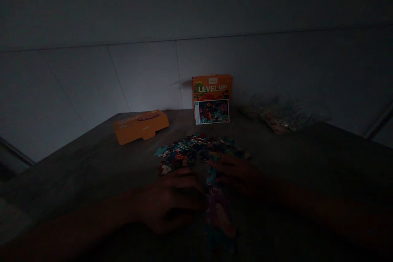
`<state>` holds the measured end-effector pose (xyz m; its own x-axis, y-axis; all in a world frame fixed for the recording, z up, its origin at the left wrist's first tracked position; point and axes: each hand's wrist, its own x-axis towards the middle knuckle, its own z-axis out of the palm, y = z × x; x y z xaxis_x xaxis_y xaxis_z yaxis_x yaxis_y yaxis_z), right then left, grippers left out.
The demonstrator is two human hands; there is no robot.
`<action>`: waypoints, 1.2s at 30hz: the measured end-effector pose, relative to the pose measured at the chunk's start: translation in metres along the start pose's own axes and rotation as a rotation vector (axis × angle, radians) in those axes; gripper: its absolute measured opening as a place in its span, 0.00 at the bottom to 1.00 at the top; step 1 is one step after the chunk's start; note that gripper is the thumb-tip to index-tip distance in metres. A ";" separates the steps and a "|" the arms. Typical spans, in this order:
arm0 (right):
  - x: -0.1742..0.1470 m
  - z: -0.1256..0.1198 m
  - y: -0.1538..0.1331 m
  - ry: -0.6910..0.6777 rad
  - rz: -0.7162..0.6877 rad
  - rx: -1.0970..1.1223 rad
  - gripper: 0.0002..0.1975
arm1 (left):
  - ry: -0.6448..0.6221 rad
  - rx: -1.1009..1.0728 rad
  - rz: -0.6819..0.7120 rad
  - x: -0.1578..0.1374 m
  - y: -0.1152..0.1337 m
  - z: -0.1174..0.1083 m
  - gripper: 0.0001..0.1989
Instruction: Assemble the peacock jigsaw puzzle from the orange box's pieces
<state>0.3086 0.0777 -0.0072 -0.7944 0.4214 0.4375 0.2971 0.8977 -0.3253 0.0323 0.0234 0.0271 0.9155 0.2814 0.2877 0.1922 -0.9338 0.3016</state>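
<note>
The scene is very dark. A partly joined jigsaw puzzle strip, purple and teal, lies on the table in front of me. My left hand is left of the strip, fingers apart and loosely bent, fingertips near its edge; I see nothing held in it. My right hand reaches in from the right, its fingers closed at a teal jigsaw puzzle piece at the strip's far end. Darkness hides the exact grip. Just beyond both hands spreads a pile of loose puzzle pieces.
An orange "LEVEL UP!" box stands against the wall, with a picture card leaning on it. At left lies an orange box piece. Clear plastic bags sit at the back right of the grey table.
</note>
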 end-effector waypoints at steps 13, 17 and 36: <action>0.003 -0.005 -0.009 -0.066 -0.010 0.050 0.20 | -0.001 0.066 0.032 0.002 0.003 -0.001 0.19; 0.003 -0.006 -0.012 -0.029 -0.009 0.043 0.19 | -0.010 0.064 0.024 0.003 0.003 -0.002 0.19; 0.002 -0.012 -0.017 -0.077 0.003 0.083 0.08 | -0.041 0.036 -0.025 0.000 0.003 -0.002 0.21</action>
<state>0.3089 0.0649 0.0095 -0.8328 0.4101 0.3718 0.2570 0.8814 -0.3964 0.0326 0.0210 0.0303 0.9238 0.2963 0.2426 0.2273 -0.9340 0.2755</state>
